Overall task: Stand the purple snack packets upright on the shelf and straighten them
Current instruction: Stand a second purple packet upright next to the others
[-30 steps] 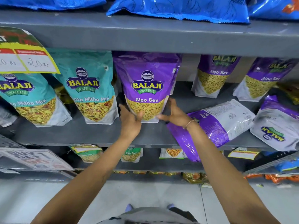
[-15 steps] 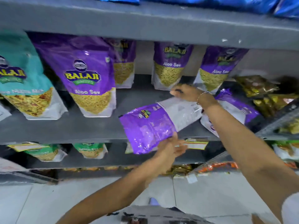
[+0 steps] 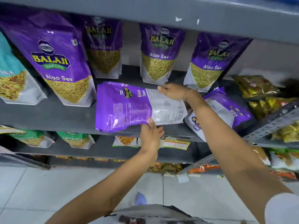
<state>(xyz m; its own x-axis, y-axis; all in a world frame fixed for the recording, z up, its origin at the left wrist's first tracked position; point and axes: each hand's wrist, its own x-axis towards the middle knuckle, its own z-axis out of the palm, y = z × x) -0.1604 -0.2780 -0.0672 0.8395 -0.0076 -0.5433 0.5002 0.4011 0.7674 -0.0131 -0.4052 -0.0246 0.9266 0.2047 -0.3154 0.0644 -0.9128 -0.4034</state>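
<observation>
A purple Aloo Sev packet (image 3: 129,107) lies sideways on the grey shelf (image 3: 48,115), back face up, its top pointing left. My left hand (image 3: 151,136) grips its near edge from below. My right hand (image 3: 174,92) holds its far white end. A large purple packet (image 3: 59,62) stands upright to the left. Three more purple packets (image 3: 159,54) stand at the back of the shelf. Another purple packet (image 3: 226,110) lies flat under my right forearm.
A teal snack packet (image 3: 13,81) stands at the far left. Golden-brown packets (image 3: 258,89) pile at the right by a perforated metal upright (image 3: 275,122). The shelf above (image 3: 161,12) overhangs the packets. Green packets (image 3: 76,139) sit on the lower shelf.
Both hands left the upright packet on the left and took hold of the lying packet. Since then it has turned flatter and slid further onto the shelf.
</observation>
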